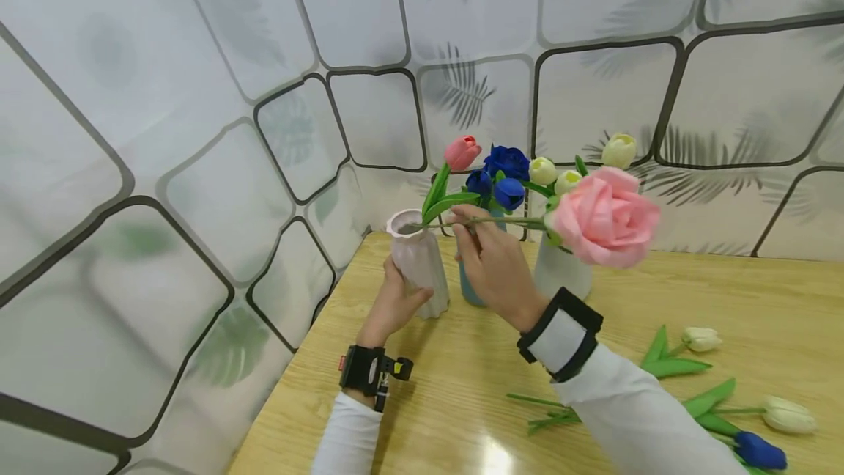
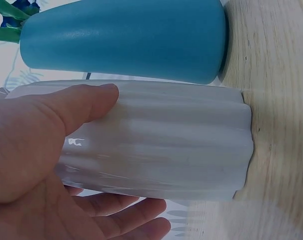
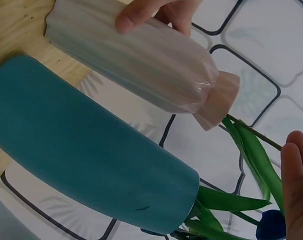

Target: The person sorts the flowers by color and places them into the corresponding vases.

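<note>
My left hand grips a pale fluted vase from the side, thumb across its front; the left wrist view shows its base on the wood. In my right hand the fingers pinch the long stem of a pink rose. The stem lies nearly level, its cut end right at the vase's mouth, and the bloom hangs out to the right. A pink tulip with green leaves rises beside that mouth. Close by, a blue vase holds blue flowers, partly behind my right hand.
A white vase with cream tulips stands right of the blue one. Loose white tulips and a blue tulip lie on the wooden table at the right. A patterned curtain borders the table's left and back.
</note>
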A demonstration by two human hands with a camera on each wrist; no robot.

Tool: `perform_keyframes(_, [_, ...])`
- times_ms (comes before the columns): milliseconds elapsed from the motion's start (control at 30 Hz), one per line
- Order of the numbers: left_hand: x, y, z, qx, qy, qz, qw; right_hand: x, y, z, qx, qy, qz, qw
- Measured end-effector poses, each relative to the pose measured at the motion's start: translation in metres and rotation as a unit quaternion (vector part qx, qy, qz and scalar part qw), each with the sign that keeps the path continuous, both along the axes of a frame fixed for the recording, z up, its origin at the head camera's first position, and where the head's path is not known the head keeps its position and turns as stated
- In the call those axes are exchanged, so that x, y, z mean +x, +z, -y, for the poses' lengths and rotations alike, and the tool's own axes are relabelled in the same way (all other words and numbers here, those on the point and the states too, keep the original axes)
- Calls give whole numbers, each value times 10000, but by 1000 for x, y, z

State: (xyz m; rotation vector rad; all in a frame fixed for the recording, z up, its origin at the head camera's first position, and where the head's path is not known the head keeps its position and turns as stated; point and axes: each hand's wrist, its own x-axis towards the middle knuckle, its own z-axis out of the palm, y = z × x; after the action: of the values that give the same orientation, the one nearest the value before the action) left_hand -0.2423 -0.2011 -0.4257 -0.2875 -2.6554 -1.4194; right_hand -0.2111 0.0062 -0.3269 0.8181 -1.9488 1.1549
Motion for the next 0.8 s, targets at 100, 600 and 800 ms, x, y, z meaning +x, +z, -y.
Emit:
perform_keyframes(100, [0, 0, -2, -27, -30, -37, 10000, -5, 4, 4, 179, -111, 186, 9996])
perform_keyframes(600, [-1, 3, -4, -137, -165, 69, 9997, -34, 2, 30, 767, -654, 658, 9927])
perform_keyframes(800, [-3, 1, 0, -169, -311, -12, 9994, -35, -12, 52, 1595, -446, 2109, 9634])
